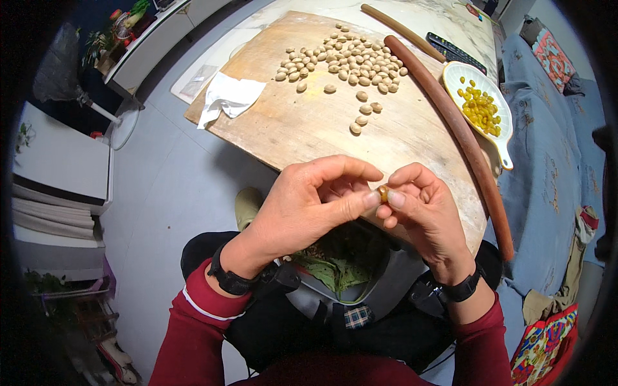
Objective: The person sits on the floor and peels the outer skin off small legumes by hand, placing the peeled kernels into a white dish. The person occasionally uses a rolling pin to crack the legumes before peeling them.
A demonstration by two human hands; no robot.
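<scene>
A brownish-yellow ginkgo kernel (383, 192) sits between the thumb tips of my two hands, above the near edge of a wooden board (270, 130). From the left, my left hand (314, 202) presses its thumb against the kernel, with the fingers curled behind. My right hand (425, 210) pinches it from the other side. Whether some skin still covers the kernel is too small to tell. Farther up the board lies a pile of pale unshelled ginkgo nuts (359, 60), with several loose ones nearer me. Peeled yellow kernels (480, 108) rest on a white leaf-shaped dish (504, 140) to the right.
A long reddish-brown rolling pin (458, 120) lies along the board's right side; a thinner wooden one (400, 31) is beyond it, beside a black remote control (456, 53). White tissue (229, 99) lies at the left edge. Below my hands, a bin (357, 296) holds green leaves (333, 275).
</scene>
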